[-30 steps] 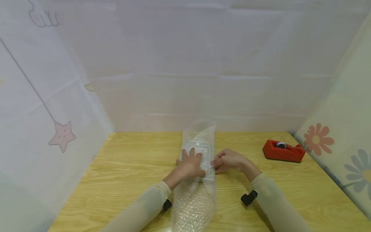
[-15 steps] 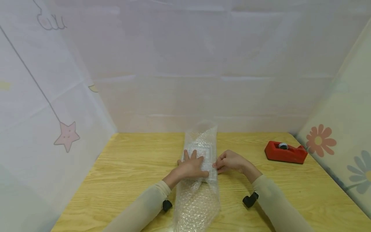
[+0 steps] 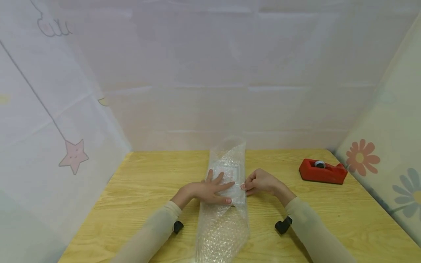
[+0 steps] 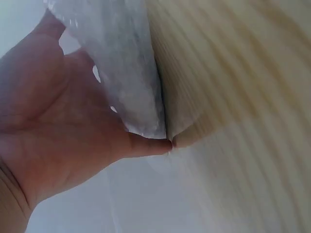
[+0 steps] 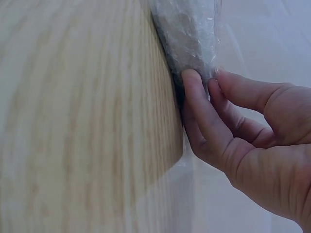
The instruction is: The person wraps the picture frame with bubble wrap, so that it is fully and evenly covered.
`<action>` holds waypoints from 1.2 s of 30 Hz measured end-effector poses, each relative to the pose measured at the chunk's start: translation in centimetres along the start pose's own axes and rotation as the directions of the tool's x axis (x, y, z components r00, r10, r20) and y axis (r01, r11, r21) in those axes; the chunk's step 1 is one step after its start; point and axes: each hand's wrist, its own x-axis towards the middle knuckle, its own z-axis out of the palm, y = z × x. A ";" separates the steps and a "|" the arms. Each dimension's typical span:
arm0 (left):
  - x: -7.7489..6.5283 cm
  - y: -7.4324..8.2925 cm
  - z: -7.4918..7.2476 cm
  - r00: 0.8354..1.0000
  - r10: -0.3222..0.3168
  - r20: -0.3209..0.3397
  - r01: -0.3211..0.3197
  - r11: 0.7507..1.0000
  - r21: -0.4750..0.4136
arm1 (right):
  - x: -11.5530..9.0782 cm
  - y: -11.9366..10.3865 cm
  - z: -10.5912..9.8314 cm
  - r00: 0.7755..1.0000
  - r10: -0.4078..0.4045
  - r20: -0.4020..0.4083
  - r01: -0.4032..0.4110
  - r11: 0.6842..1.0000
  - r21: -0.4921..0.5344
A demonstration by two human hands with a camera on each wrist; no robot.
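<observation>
A long strip of clear bubble wrap [image 3: 222,235] runs away from me over the middle of the table. Folded in it is a flat, pale rectangular thing [image 3: 235,175]; its kind is hard to make out through the wrap. My left hand [image 3: 210,191] rests on top with fingers spread, and in the left wrist view a finger reaches down past the edge of the wrapped bundle [image 4: 124,73] to the wood. At the bundle's right side my right hand [image 3: 261,182] pinches the edge of the wrap between thumb and fingers, as the right wrist view shows.
A red tape dispenser [image 3: 323,171] with a roll in it stands at the right rear of the wooden table [image 3: 148,182]. White patterned sheets [image 3: 197,73] rise behind the table and on both sides. Black wrist cameras hang at both sleeves.
My left hand has turned and slid slightly toward me and left, its fingers now pointing more to the right. My right hand stays at the wrap's right edge.
</observation>
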 end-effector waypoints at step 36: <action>0.4 -0.9 -0.3 0.989 0.134 0.069 -0.142 0.980 0.137 | -3.4 -4.5 2.4 0.914 -0.401 0.067 0.320 0.609 -0.725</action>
